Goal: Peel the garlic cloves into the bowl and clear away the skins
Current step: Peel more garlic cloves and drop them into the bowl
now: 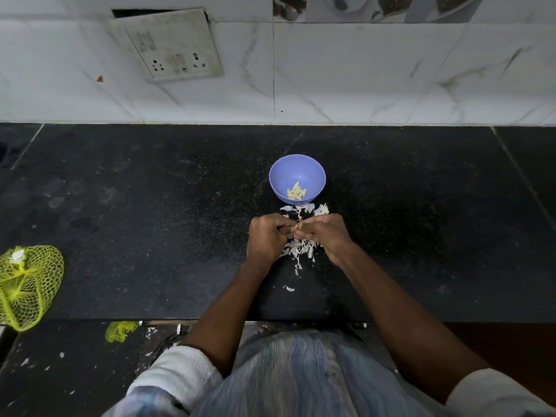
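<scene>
1. I see my left hand (266, 236) and right hand (326, 234) meeting fingertip to fingertip just above the counter, both with fingers curled in. Something small and pale shows between them, which I take to be a garlic clove (295, 227) being peeled; it is too small for me to say whether skin is left on it.

2. Directly beneath and around the hands lies a loose heap of white papery garlic skins (299, 249), with more scraps reaching to the foot of the bowl and a few stray flakes nearer to me.

3. Just beyond the hands stands the small round lavender-blue plastic bowl (279, 176), holding a small cluster of peeled, pale yellow cloves (296, 192) at its bottom.

4. My judgement: peeling is well under way, with several cloves done and one in hand. I see no unpeeled cloves waiting on the black speckled stone counter (150, 206), though the hands may hide some.

5. Clearing away the skins has not begun; the heap still lies there.

6. Far to my left sits a yellow-green mesh bag (27, 284).
</scene>
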